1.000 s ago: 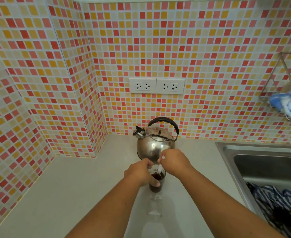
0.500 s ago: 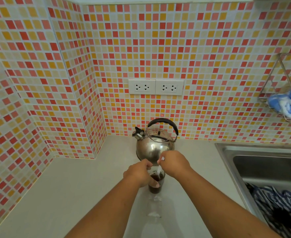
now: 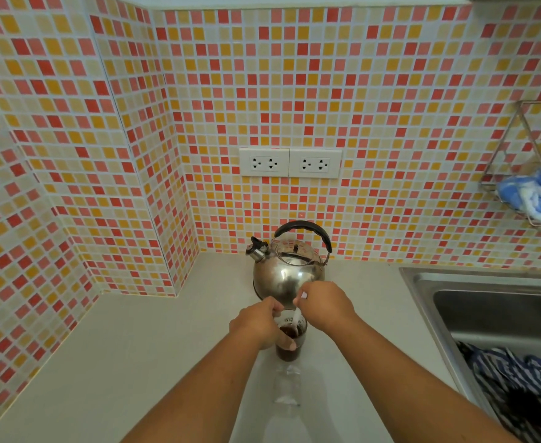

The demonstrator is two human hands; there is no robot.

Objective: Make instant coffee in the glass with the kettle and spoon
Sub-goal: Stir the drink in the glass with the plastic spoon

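A clear glass holding dark coffee stands on the pale counter, just in front of a shiny steel kettle with a black handle. My left hand wraps around the glass from the left, the thumb across its front. My right hand pinches a white spoon whose lower end dips into the coffee. The spoon's bowl is hidden in the liquid.
A steel sink lies at the right with a striped blue cloth in it. A wire rack on the tiled wall holds a blue and white cloth. Two socket plates sit above the kettle. The tiled corner wall closes in the left side.
The hands stay at the glass; my right hand and the spoon have shifted slightly within the glass. Kettle and glass stay where they were.
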